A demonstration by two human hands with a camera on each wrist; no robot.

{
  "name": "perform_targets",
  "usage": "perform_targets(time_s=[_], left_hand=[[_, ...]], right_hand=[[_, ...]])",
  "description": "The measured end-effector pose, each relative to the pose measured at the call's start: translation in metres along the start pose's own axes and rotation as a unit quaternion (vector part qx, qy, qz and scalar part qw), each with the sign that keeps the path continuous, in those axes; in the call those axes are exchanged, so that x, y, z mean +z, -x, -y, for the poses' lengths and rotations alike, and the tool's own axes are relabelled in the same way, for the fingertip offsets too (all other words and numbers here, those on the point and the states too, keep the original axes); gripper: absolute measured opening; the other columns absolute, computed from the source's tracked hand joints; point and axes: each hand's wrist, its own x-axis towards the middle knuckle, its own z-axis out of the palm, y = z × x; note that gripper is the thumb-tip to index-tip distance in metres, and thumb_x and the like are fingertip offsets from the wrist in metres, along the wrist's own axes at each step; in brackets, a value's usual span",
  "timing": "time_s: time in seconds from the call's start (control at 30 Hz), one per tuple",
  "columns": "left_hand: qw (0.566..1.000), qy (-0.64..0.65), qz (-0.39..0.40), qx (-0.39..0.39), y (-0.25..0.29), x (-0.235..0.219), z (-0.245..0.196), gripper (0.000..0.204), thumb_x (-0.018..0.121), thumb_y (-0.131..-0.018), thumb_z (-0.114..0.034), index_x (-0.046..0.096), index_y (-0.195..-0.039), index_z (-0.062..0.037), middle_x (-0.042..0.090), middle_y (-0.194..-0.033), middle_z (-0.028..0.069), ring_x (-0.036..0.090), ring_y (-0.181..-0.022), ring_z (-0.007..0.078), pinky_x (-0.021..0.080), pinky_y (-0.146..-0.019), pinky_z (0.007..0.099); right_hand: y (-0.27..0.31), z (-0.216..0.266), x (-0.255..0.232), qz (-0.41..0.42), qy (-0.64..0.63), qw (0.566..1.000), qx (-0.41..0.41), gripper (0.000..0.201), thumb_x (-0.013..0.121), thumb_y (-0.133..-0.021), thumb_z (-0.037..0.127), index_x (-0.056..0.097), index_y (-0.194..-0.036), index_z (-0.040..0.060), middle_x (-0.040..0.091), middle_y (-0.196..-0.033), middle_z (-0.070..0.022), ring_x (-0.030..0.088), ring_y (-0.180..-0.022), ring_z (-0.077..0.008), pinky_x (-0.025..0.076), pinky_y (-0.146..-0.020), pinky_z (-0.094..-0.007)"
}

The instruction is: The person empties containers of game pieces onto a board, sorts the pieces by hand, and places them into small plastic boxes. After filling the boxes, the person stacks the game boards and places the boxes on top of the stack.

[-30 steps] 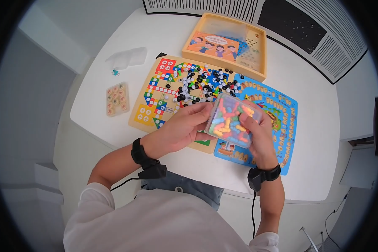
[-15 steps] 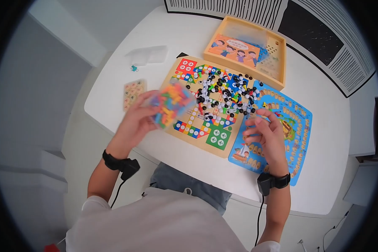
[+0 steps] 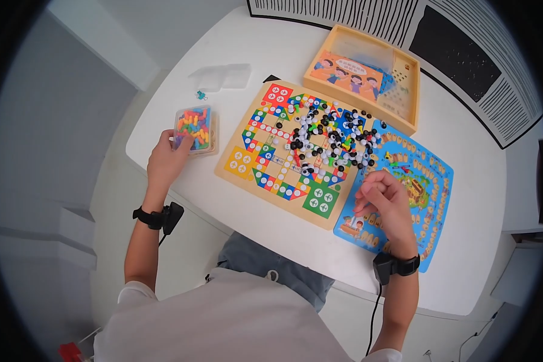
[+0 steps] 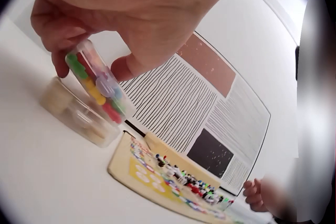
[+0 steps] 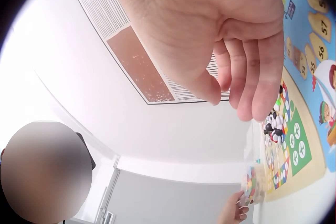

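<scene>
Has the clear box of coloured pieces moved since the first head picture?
Yes, to the left. The clear box of coloured pieces was over the wooden game board; now the left hand holds it past that board's left edge.

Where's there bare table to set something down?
Right of the blue board, out to the table's edge, and along the near edge, in front of the wooden board. It's crowded mid-board with black and white pieces, by the wooden box, and where the left hand grips the coloured-piece box.
</scene>
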Motion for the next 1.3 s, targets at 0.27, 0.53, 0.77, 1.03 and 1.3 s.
perform_targets(time_s=[0.27, 0.53, 0.77, 1.03, 1.3], left_hand=[[0.981, -0.167, -0.066, 0.076, 0.014, 0.026, -0.049, 0.106, 0.075, -0.084, -0.063, 0.036, -0.163, -0.0052, 0.052, -0.15, 0.0265, 0.065, -0.128, 0.0393, 0.053, -0.106, 0.0442], [0.964, -0.118, 0.017, 0.238, -0.019, 0.029, -0.027, 0.11, 0.085, -0.074, -0.039, 0.029, -0.162, -0.0015, 0.047, -0.151, 0.0257, 0.059, -0.133, 0.0424, 0.054, -0.106, 0.0456], [0.965, -0.044, -0.002, 0.258, -0.047, 0.012, -0.045, 0.103, 0.085, -0.071, -0.026, 0.036, -0.159, -0.0012, 0.046, -0.155, 0.0246, 0.053, -0.138, 0.043, 0.045, -0.117, 0.0451], [0.842, -0.292, 0.099, 0.442, -0.194, -0.025, -0.091, 0.107, 0.089, -0.064, -0.016, 0.038, -0.159, -0.0097, 0.042, -0.163, 0.0171, 0.033, -0.154, 0.0377, 0.035, -0.126, 0.0477], [0.878, -0.292, 0.239, 0.294, -0.259, 0.015, -0.09, 0.08, 0.071, -0.079, -0.001, 0.045, -0.154, -0.0102, 0.054, -0.153, 0.0197, 0.056, -0.137, 0.0374, 0.043, -0.117, 0.0433]], right_hand=[[0.001, -0.001, 0.001, 0.015, 0.022, 1.0, 0.016, 0.015, 0.067, -0.1, 0.001, 0.064, -0.114, 0.003, 0.076, -0.095, -0.0064, 0.073, -0.074, -0.0123, 0.059, -0.065, -0.0257], [-0.008, -0.008, -0.009, 0.016, 0.021, 1.0, 0.014, 0.014, 0.069, -0.1, 0.004, 0.065, -0.114, 0.0029, 0.076, -0.095, -0.0057, 0.072, -0.073, -0.0112, 0.057, -0.064, -0.025], [-0.009, -0.006, -0.009, 0.012, 0.022, 1.0, 0.017, 0.014, 0.068, -0.1, 0.003, 0.065, -0.114, 0.0016, 0.075, -0.093, -0.0063, 0.071, -0.072, -0.0119, 0.058, -0.064, -0.0257], [-0.009, -0.006, -0.012, 0.013, 0.014, 1.0, 0.012, 0.013, 0.066, -0.1, 0.002, 0.065, -0.113, 0.0012, 0.075, -0.092, -0.0067, 0.071, -0.072, -0.0126, 0.059, -0.064, -0.0261], [-0.009, -0.008, -0.011, 0.018, 0.024, 0.999, 0.011, 0.011, 0.068, -0.1, 0.004, 0.066, -0.11, 0.0013, 0.074, -0.093, -0.0064, 0.071, -0.072, -0.0113, 0.06, -0.065, -0.0259]])
